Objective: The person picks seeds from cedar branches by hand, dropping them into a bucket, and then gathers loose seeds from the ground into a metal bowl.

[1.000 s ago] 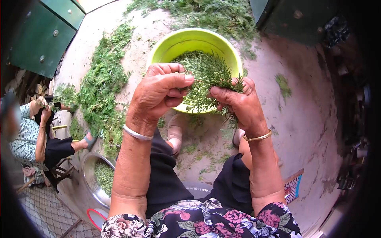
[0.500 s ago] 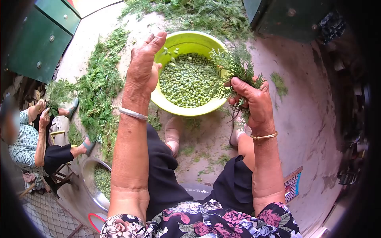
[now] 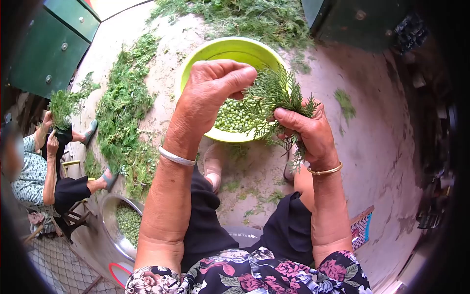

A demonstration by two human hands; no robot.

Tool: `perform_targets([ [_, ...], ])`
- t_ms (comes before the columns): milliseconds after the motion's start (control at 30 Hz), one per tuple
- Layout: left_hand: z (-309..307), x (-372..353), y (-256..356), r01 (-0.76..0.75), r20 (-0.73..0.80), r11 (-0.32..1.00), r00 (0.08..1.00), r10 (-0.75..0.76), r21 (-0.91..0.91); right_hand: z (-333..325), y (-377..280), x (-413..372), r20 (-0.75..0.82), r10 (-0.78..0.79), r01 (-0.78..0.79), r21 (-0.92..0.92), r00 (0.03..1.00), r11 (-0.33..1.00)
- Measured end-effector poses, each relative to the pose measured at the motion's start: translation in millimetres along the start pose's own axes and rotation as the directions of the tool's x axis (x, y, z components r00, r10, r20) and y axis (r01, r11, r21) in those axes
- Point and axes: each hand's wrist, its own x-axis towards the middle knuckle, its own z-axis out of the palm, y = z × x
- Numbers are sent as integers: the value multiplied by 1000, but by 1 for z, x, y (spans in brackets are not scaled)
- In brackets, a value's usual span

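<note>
My right hand [image 3: 308,130] is closed around the stems of a leafy evergreen sprig [image 3: 274,95], which fans out to the left over the basin. Beside the sprig's upper left tips is my left hand [image 3: 213,93], its thumb and fingers pinched together; whatever is between them is hidden. Below both hands stands a yellow-green plastic basin [image 3: 235,44] on the floor. Many small round green seed cones [image 3: 232,117] lie in it, partly covered by my left hand and the sprig.
Cut evergreen branches [image 3: 125,98] lie along the left floor, with another heap [image 3: 245,19] behind the basin. A metal bowl [image 3: 110,215] of green cones stands at lower left. Further left, a seated person [image 3: 34,171] holds a sprig. Green cabinets [image 3: 49,49] line the back.
My left hand has swung right and down from the basin's left rim to the sprig, its fingers now pinched. The sprig has shifted slightly left. The other person's sprig has risen.
</note>
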Motion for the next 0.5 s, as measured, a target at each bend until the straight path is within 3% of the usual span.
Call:
perform_targets([
  [67,0,-2,3,21,139,975,989,-53,221,2,0,1,-3,7,-7,-8,1000,1000],
  [233,0,-2,-3,46,92,991,994,-58,122,6,2,4,-3,1,-1,-21,1000,1000],
  [333,0,-2,-9,47,-31,998,998,-48,-32,6,6,6,21,-24,24,3,999,1000],
  [400,-7,3,-4,49,-343,941,924,-170,-336,7,1,4,-68,75,-69,78,995,995],
  [500,-35,7,4,44,-341,846,903,-261,-531,7,-5,3,-158,118,-96,141,980,985],
])
